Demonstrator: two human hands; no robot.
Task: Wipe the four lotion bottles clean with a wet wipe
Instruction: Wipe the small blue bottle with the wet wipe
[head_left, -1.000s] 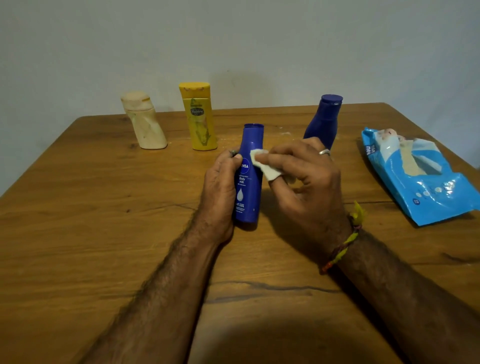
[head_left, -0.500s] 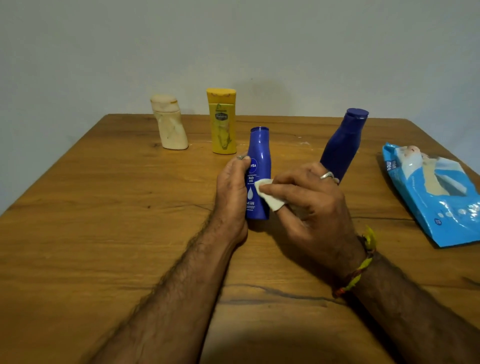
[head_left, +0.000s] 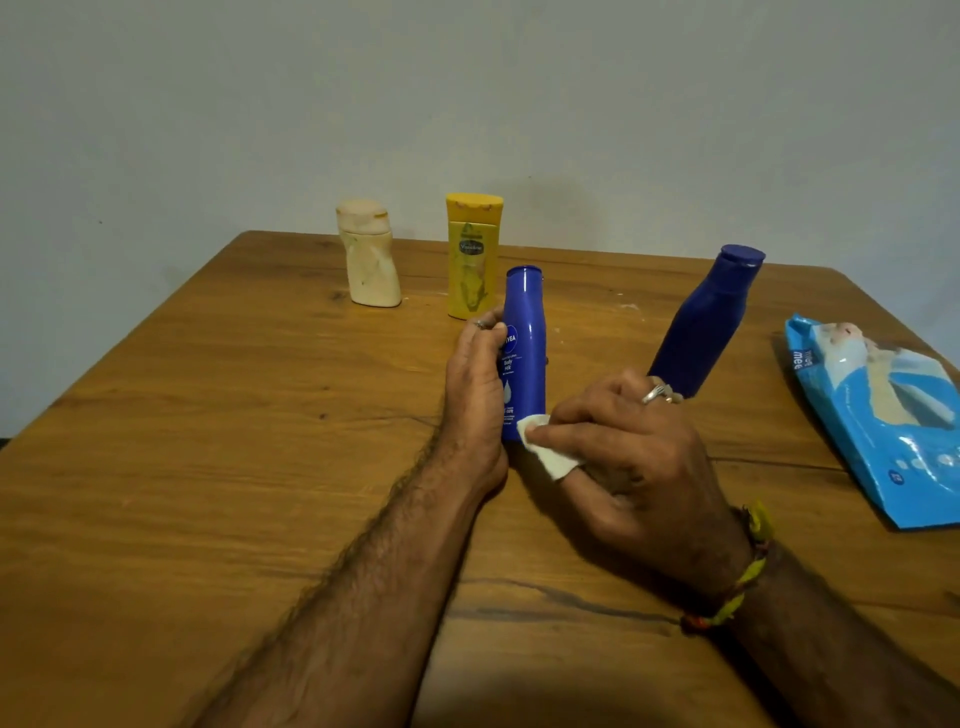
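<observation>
The right hand (head_left: 631, 457) pinched a folded wipe (head_left: 546, 451) against the foot of the slim blue bottle (head_left: 524, 358), which stood upright on the table (head_left: 208, 467) with the left hand (head_left: 475, 400) curled round its side. A sideways push that low could have tipped the bottle had the left grip slackened. The round blue bottle (head_left: 701, 322) just beyond the right knuckles was liable to be knocked over; the yellow bottle (head_left: 471, 254) and cream bottle (head_left: 370, 254) stood farther off.

Bare hairy forearms, no sleeves. Right hand (head_left: 631, 457): silver ring (head_left: 655, 393), yellow-red thread wristband (head_left: 737, 582). Left hand (head_left: 475, 395): small ring (head_left: 480, 325).
</observation>
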